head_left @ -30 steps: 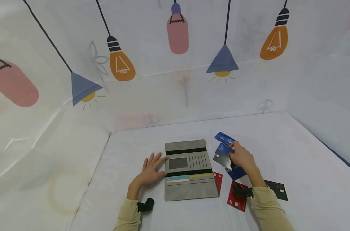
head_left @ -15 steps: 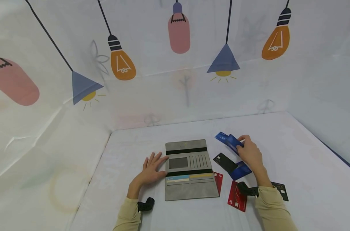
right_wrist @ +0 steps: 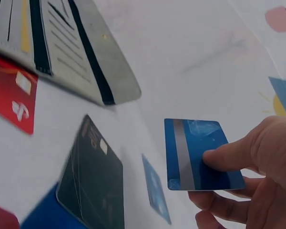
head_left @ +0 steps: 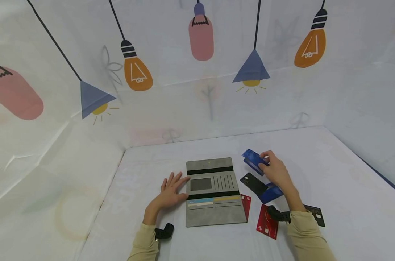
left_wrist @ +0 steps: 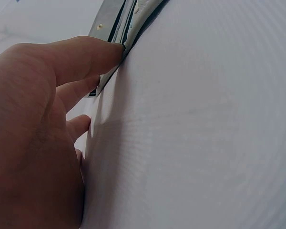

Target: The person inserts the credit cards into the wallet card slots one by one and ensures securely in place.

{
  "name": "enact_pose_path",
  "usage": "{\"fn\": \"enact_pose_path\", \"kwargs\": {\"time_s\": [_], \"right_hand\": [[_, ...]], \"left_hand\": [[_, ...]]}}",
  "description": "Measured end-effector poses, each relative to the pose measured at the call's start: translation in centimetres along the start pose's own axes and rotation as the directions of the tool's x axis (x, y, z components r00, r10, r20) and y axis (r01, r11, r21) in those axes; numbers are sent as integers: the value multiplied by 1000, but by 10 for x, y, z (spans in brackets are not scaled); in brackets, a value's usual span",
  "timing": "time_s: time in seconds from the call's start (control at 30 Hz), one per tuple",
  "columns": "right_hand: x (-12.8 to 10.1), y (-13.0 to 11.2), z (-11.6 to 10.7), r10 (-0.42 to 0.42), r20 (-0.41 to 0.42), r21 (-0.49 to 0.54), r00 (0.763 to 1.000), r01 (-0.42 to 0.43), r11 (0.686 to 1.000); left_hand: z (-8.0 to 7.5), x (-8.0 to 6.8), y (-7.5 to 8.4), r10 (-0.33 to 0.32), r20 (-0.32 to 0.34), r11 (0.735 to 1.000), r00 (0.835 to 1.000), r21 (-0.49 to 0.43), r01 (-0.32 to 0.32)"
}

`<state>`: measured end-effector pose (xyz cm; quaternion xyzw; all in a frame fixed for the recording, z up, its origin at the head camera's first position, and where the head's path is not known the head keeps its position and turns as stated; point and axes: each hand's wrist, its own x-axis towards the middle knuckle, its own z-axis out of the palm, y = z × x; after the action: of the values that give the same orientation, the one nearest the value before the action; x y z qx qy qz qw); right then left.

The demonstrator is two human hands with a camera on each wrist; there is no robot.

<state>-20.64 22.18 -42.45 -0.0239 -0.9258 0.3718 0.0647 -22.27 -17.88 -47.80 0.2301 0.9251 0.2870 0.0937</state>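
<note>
While left hand (head_left: 169, 194) lies flat, blue card (right_wrist: 196, 153) pinched between right-hand fingers (right_wrist: 229, 155)

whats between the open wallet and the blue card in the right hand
Only bare white table: in the head view, nothing lies between the grey wallet and the blue card pinched by the right hand.

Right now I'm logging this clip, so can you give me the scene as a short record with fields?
Setting: white table, lamp-print backdrop.
Left hand: flat, fingers straight, touching the wallet's left edge.
Right hand: pinches a blue card, lifted off the table.
Wallet: grey, open flat, cards in its lower slots.
Loose cards: second blue card, black card, red card on the table.
</note>
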Motion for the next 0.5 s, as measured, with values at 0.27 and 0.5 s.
{"fn": "enact_pose_path", "kwargs": {"time_s": [0.27, 0.5], "right_hand": [[-2, -23, 15, -131, 66, 21, 989, 130, 991], [-7, -46, 32, -187, 82, 39, 979, 184, 982]], "left_hand": [[-1, 0, 0, 6, 0, 1000, 1000, -6, -6], [-1, 0, 0, 11, -2, 1000, 1000, -13, -11]]}}
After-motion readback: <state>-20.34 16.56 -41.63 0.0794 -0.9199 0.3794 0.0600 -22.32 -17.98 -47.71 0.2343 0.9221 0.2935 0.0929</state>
